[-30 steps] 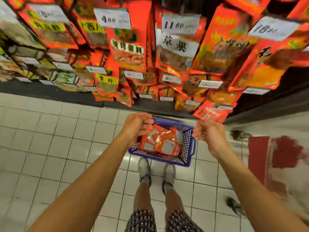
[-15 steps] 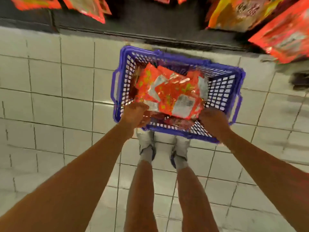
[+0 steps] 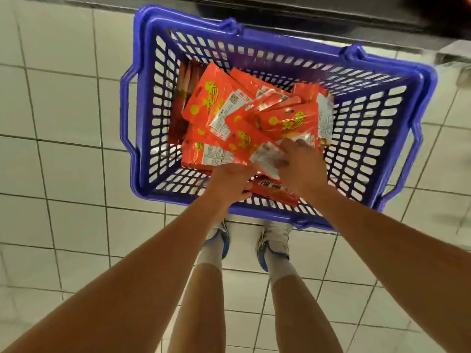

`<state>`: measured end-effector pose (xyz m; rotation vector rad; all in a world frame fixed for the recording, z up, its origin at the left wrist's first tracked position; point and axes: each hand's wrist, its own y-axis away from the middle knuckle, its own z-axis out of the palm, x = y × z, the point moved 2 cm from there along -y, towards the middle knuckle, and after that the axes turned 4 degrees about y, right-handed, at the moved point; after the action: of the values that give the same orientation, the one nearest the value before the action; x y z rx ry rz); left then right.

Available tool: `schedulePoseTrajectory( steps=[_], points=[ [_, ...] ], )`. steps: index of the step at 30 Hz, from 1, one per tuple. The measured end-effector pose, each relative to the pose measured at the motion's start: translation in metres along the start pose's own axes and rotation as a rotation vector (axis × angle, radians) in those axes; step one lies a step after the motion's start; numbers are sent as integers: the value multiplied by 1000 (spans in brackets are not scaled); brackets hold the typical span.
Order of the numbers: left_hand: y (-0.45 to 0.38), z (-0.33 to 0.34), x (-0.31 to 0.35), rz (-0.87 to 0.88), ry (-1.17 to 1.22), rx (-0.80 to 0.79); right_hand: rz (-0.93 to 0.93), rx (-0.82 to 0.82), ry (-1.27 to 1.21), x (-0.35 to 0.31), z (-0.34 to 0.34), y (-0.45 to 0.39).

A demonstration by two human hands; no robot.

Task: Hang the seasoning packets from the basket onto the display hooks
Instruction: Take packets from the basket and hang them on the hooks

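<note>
A blue plastic basket [image 3: 382, 118] stands on the tiled floor right in front of my feet. It holds a loose pile of several red and orange seasoning packets [image 3: 229, 108] with yellow print. My left hand [image 3: 229, 182] is inside the basket at its near wall, fingers curled round the near edge of the packets. My right hand [image 3: 298, 166] is beside it, fingers bent over a fanned bunch of packets, one with a silvery back. The display hooks are out of the frame.
The dark base of the shelf unit [image 3: 305, 8] runs along the top, just behind the basket. White floor tiles [image 3: 63, 149] surround the basket. My legs and white shoes [image 3: 272, 240] stand directly below it.
The view has dropped from the hanging display to straight down into the basket. Both hands have gone from the basket's near rim into the packets.
</note>
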<state>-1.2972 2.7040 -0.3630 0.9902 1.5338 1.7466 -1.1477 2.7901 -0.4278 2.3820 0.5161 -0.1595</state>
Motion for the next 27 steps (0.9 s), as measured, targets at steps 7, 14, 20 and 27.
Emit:
schedulePoseTrajectory(
  steps=[7, 14, 20, 27],
  points=[
    [-12, 1, -3, 130, 178, 222, -272, -239, -417, -47, -14, 38],
    [-21, -41, 3, 85, 246, 149, 311, -24, -200, 18, 11, -16],
    [-30, -54, 3, 122, 242, 59, 420, -87, 2, 1, 60, -37],
    [-34, -66, 3, 115, 225, 61, 297, 111, -142, 7, 47, -24]
  ],
)
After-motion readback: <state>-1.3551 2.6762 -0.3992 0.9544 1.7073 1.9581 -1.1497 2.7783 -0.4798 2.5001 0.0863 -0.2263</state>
